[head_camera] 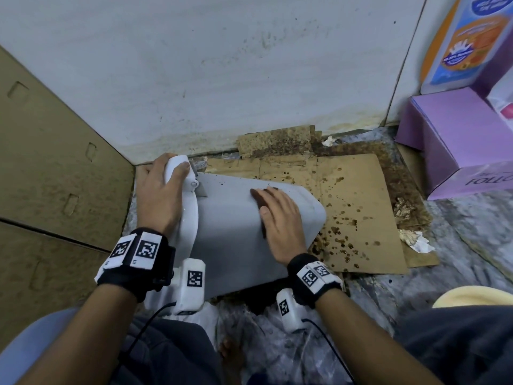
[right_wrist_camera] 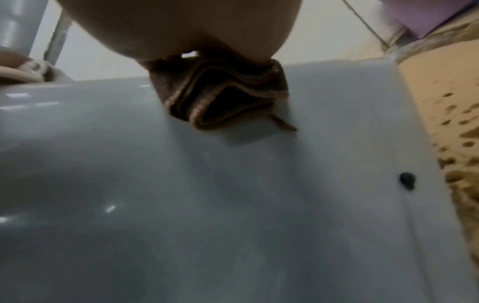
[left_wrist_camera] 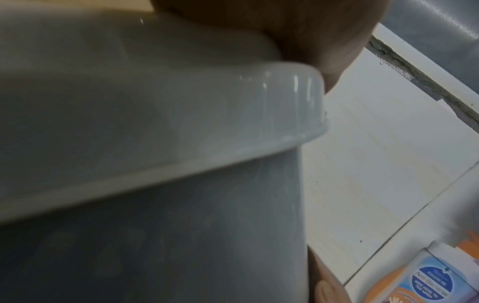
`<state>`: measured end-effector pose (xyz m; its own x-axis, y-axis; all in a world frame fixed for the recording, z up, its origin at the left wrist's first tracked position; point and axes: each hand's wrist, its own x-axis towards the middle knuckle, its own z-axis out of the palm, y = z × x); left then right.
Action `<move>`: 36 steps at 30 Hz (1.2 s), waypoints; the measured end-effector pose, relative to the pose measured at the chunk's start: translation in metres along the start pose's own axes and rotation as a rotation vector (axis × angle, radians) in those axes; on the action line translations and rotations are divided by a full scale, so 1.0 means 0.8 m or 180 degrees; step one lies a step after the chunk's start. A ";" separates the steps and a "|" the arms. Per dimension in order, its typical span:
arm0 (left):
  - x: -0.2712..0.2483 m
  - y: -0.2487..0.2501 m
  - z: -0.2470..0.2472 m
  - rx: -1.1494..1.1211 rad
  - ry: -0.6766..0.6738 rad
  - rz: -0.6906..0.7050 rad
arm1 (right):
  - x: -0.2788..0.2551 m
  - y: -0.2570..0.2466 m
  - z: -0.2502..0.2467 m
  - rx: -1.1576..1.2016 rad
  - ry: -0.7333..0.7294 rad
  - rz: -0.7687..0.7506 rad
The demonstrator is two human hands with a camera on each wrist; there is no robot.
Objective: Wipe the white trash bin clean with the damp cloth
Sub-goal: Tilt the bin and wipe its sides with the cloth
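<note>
Brown folded damp cloth [right_wrist_camera: 223,96] lies under the flat right hand [head_camera: 280,218]; the left hand [head_camera: 159,195] grips the tipped white plastic trash bin [head_camera: 236,240]; press evenly, overlapping strokes.

stained white wall [head_camera: 222,65], speckled floor [head_camera: 458,245]

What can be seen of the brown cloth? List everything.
The brown cloth is a small, dark brown fabric piece, folded into several layers with paler stitched hems and a loose thread trailing from one corner. It lies flat against the side of the tipped white trash bin, pressed there under the palm and straight fingers of the right hand. Most of it is hidden beneath that hand.
</note>
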<state>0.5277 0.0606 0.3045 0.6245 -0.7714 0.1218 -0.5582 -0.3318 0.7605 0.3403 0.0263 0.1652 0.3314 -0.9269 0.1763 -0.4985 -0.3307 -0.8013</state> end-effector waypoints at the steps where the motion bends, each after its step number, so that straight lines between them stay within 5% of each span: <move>1: 0.000 -0.001 -0.001 0.0003 0.0001 -0.0002 | 0.003 0.017 -0.003 -0.0024 0.0030 0.0202; 9: -0.007 -0.004 -0.002 -0.0017 -0.0013 0.0010 | 0.016 0.104 -0.033 0.0106 0.0076 0.1285; 19: -0.018 -0.006 -0.005 -0.0015 -0.0092 0.0069 | 0.001 0.054 -0.021 0.0026 -0.0169 0.0383; 27: -0.024 -0.007 -0.008 -0.0116 -0.0156 0.0098 | 0.015 0.102 -0.047 -0.0044 -0.0267 0.1299; 31: -0.012 -0.015 -0.019 -0.0249 -0.0331 -0.0051 | 0.007 0.079 -0.044 -0.0043 0.0341 0.1573; 36: -0.008 -0.010 -0.029 -0.0150 -0.0686 -0.0084 | -0.011 0.031 -0.047 0.0102 0.0472 0.1089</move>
<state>0.5407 0.0811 0.3126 0.5047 -0.8626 -0.0340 -0.5137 -0.3317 0.7913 0.2953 0.0198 0.1654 0.0291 -0.9992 -0.0259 -0.5343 0.0063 -0.8453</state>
